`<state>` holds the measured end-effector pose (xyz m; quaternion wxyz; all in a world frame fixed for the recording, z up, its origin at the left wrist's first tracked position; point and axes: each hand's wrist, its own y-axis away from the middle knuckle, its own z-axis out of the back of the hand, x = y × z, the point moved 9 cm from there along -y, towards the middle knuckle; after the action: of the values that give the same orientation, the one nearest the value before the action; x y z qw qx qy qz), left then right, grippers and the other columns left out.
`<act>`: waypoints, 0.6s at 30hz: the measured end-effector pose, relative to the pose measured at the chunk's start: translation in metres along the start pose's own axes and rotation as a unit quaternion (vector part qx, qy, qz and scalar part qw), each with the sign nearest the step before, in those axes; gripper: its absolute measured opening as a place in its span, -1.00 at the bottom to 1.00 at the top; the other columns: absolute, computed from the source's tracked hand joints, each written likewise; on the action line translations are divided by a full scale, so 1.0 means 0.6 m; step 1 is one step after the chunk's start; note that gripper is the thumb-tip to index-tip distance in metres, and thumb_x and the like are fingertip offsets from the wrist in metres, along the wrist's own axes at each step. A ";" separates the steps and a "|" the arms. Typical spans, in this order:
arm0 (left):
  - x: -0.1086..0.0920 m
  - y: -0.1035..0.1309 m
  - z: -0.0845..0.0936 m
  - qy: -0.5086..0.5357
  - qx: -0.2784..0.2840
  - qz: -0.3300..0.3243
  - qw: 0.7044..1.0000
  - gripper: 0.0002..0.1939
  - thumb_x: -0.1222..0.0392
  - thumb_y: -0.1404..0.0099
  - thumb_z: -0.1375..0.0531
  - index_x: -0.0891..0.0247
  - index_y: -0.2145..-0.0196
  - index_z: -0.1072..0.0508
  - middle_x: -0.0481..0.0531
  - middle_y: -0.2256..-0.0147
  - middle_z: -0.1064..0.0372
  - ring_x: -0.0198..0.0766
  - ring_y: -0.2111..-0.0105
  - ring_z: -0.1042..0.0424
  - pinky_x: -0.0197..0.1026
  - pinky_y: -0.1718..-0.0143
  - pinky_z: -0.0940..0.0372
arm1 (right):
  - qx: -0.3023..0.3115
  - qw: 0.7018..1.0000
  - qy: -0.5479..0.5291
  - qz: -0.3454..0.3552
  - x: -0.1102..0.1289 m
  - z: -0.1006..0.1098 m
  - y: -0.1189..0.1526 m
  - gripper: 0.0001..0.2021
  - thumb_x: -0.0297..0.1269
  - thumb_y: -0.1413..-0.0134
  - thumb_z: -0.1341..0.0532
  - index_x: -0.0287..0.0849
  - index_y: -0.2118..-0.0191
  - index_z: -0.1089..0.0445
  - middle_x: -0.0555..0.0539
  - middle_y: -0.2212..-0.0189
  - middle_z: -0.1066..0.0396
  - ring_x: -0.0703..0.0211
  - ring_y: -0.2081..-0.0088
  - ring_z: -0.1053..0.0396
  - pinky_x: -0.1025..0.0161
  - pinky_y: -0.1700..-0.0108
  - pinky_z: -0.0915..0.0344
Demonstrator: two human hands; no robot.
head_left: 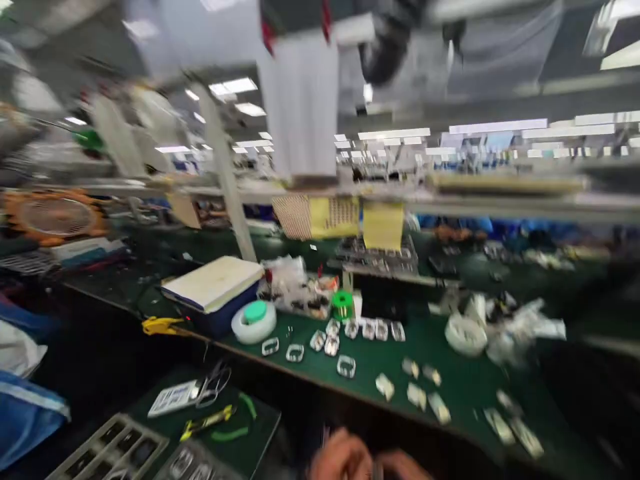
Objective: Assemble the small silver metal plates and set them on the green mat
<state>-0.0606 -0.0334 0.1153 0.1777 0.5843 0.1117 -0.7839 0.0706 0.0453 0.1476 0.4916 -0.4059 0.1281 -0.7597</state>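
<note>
At the bottom edge, in front of the bench, my left hand [341, 456] is closed with its fingers curled. Close beside it on the right is my right hand [400, 464], cut off by the frame, its fingers bent and pressed together. Whatever lies between the fingertips is blurred and too small to name. Ahead of my hands, a clear frame-shaped part [346, 366] lies near the front edge of the green bench [350, 400]. Farther right sit several pale small parts [417, 396]. Behind them stands a row of small white-rimmed housings [369, 329].
A green wire spool [343, 305], a white tape roll [254, 322] and a lidded dark blue box [215, 287] stand farther back. At lower left are yellow-handled pliers [207, 421], a white labelled device [173, 398] and a compartment tray [107, 447]. A shelf [420, 200] crosses above the bench.
</note>
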 end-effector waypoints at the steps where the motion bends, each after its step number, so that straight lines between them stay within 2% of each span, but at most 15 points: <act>1: 0.026 0.007 -0.006 -0.013 0.003 0.022 1.000 -0.78 -0.07 -0.42 -0.29 0.09 0.27 -0.59 0.06 0.24 -0.46 -0.11 0.18 -0.48 -0.06 0.15 -0.45 | 0.017 0.998 -0.027 -0.047 -0.011 -0.019 0.034 -0.87 -0.13 -0.35 -0.31 0.04 0.07 -0.56 -0.07 0.14 -0.58 0.08 0.16 -0.56 0.16 0.16 -0.57; 2: 0.044 0.015 -0.006 -0.029 -0.006 0.032 0.999 -0.72 -0.05 -0.41 -0.28 0.12 0.40 -0.55 0.04 0.35 -0.40 -0.12 0.23 -0.44 -0.07 0.15 -0.40 | 0.032 0.994 -0.056 -0.090 -0.016 -0.032 0.063 -0.87 -0.18 -0.32 -0.32 0.00 0.08 -0.56 -0.07 0.20 -0.59 0.06 0.20 -0.58 0.13 0.18 -0.57; 4: 0.033 0.033 0.003 -0.047 -0.038 -0.054 0.997 -0.76 0.05 -0.42 -0.25 0.16 0.39 -0.57 0.00 0.41 -0.39 -0.20 0.35 -0.38 -0.12 0.25 -0.32 | 0.052 0.980 -0.114 -0.155 -0.017 -0.041 0.099 -0.82 -0.28 -0.24 -0.35 -0.09 0.05 -0.57 -0.11 0.22 -0.60 0.01 0.19 -0.59 0.08 0.16 -0.56; 5: 0.025 0.040 0.006 -0.044 -0.041 -0.081 0.995 -0.80 0.11 -0.42 -0.26 0.18 0.36 -0.59 -0.02 0.41 -0.41 -0.24 0.37 -0.36 -0.16 0.27 -0.28 | 0.041 0.978 -0.126 -0.163 -0.015 -0.033 0.102 -0.81 -0.29 -0.22 -0.37 -0.12 0.05 -0.57 -0.12 0.22 -0.60 0.01 0.20 -0.58 0.09 0.17 -0.55; 9: -0.003 0.039 0.025 -0.012 -0.065 -0.117 0.991 -0.97 0.25 -0.38 -0.35 0.16 0.23 -0.63 -0.06 0.35 -0.43 -0.32 0.37 -0.33 -0.24 0.34 -0.18 | -0.033 0.979 -0.153 -0.131 -0.018 0.008 0.072 -0.71 -0.26 -0.22 -0.43 -0.16 -0.02 -0.54 -0.15 0.12 -0.61 0.05 0.11 -0.56 0.09 0.03 -0.51; 13: -0.020 0.041 0.015 -0.010 -0.036 -0.129 0.991 -0.87 0.29 -0.36 -0.37 0.15 0.14 -0.64 -0.06 0.35 -0.39 -0.32 0.37 -0.32 -0.24 0.36 -0.18 | -0.083 0.979 -0.156 -0.104 -0.009 0.027 0.059 -0.69 -0.23 -0.25 -0.41 -0.15 -0.07 -0.51 -0.17 0.12 -0.60 0.05 0.10 -0.56 0.08 0.03 -0.53; 18: -0.027 0.043 0.006 -0.016 -0.030 -0.152 0.988 -0.82 0.31 -0.34 -0.38 0.14 0.11 -0.63 -0.06 0.35 -0.36 -0.33 0.38 -0.28 -0.24 0.38 -0.16 | -0.097 0.983 -0.142 -0.059 0.005 0.024 0.066 -0.61 -0.25 -0.22 -0.44 -0.16 -0.12 -0.47 -0.22 0.11 -0.59 0.00 0.10 -0.56 0.03 0.06 -0.53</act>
<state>-0.0488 -0.0560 0.1329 0.0759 0.5421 0.2202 -0.8074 0.1062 0.0263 0.1345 0.4170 -0.5627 0.1054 -0.7060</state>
